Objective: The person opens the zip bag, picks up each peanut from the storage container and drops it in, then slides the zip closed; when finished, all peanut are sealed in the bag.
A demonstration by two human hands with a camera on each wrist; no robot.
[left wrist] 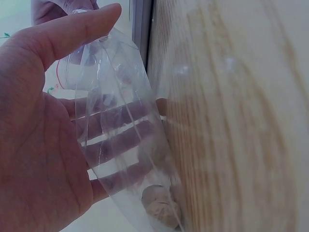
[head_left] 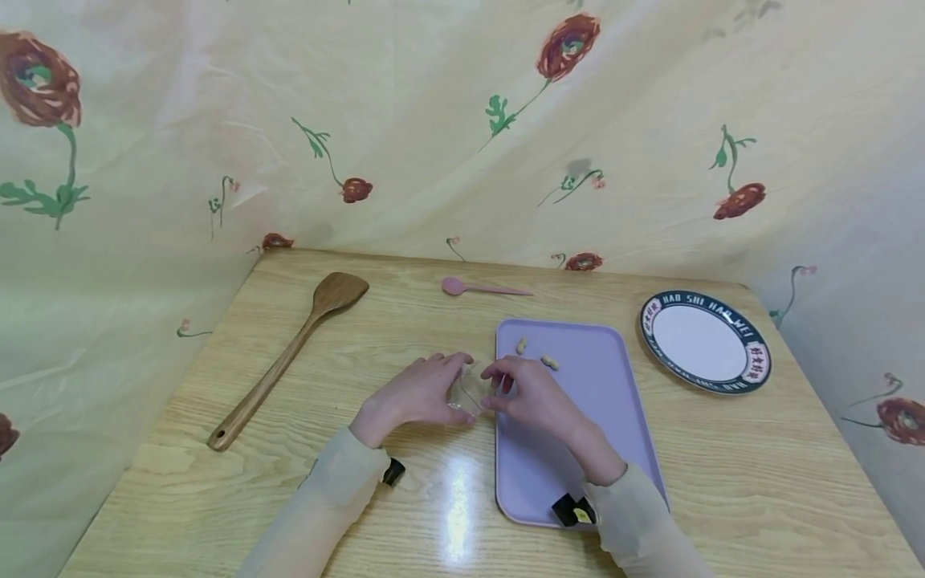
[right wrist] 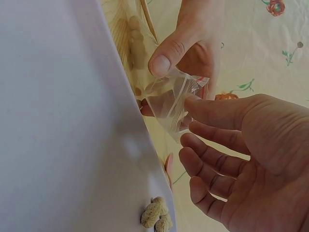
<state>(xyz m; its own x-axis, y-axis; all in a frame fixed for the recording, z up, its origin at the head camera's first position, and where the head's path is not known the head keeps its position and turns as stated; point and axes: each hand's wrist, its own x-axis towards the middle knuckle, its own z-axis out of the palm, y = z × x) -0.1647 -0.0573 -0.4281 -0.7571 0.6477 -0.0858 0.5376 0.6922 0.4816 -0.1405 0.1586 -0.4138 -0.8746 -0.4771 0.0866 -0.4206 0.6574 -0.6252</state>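
Note:
A clear plastic zip bag with a red line near its mouth is between both hands, just left of the lilac tray. My left hand holds it, thumb on one side and fingers spread along the other. A peanut lies low inside the bag in the left wrist view. My right hand, over the tray's left edge, pinches the bag's mouth between thumb and forefinger; its other fingers are loosely bent. Beyond it, two peanuts lie on the tray.
A wooden spatula lies at the left of the wooden table. A pink spoon lies near the back edge. To the tray's right is a white plate with a dark lettered rim. Flowered cloth hangs behind the table.

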